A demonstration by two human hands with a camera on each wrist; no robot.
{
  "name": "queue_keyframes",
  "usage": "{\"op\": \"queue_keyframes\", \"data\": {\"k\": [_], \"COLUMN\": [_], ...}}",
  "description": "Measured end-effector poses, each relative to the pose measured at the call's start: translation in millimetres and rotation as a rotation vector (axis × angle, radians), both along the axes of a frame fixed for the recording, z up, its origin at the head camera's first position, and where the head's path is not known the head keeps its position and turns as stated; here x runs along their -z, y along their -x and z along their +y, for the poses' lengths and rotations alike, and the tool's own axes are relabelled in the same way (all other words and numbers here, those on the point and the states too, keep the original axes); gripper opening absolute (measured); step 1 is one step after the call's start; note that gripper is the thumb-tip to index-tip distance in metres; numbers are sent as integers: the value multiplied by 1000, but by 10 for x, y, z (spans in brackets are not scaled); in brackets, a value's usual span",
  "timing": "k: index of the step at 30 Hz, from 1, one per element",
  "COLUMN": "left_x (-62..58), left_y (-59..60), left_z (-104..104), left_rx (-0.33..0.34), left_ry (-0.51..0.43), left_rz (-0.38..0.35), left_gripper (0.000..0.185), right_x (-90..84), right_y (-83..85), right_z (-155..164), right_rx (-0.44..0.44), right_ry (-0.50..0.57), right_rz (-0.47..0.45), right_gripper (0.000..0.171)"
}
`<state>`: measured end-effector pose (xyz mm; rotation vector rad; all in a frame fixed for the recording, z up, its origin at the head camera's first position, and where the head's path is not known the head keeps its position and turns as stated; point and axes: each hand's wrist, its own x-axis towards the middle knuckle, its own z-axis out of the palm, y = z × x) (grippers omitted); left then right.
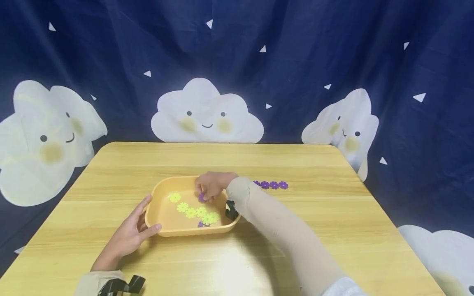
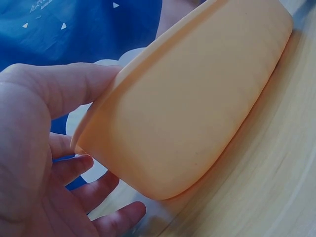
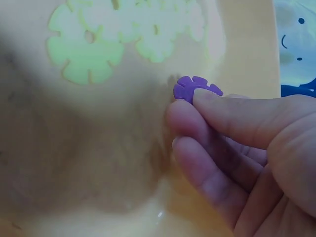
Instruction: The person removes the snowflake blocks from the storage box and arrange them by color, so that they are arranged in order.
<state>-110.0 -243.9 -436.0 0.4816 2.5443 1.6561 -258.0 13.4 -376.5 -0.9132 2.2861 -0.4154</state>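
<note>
A person sits at a light wooden table (image 1: 111, 172) with both hands at a shallow orange tray (image 1: 159, 213) near the table's middle. The left hand (image 1: 127, 236) steadies the tray's left corner: its thumb lies along the rim and its straight fingers rest against the outer wall, an open grip rather than a clasp (the left wrist view shows the tray's wall close against the palm). The right hand (image 1: 211, 185) reaches into the tray from the far right side and pinches a small purple flower-shaped disc (image 3: 195, 87) between thumb and fingertips, just above the tray floor. Several pale yellow-green flower discs (image 1: 196, 211) lie scattered across the tray's bottom, with another purple disc (image 1: 202, 224) near the front wall. On the table just right of the tray, a short row of purple discs (image 1: 270, 185) lies edge to edge. Behind the table hangs a dark blue curtain (image 1: 296, 61) printed with smiling white clouds.
</note>
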Motion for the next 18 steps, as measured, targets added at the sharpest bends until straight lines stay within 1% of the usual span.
{"op": "queue_keyframes", "data": {"k": [3, 7, 10, 14, 18], "left_x": [6, 33, 42, 8, -23], "left_y": [9, -35, -47, -3, 23], "left_z": [1, -13, -19, -7, 10], "left_rx": [6, 7, 2, -6, -6], "left_ry": [2, 31, 59, 73, 67], "left_rz": [9, 1, 6, 12, -4], "left_gripper": [90, 89, 89, 90, 91], "right_x": [-31, -49, -92, -198, -264], "right_y": [5, -8, -3, 42, 78], "right_z": [12, 24, 46, 115, 212], "right_rx": [22, 8, 17, 45, 35], "right_ry": [15, 12, 19, 54, 72], "right_rz": [-19, -32, -46, -47, -15], "right_gripper": [18, 29, 34, 35, 34]}}
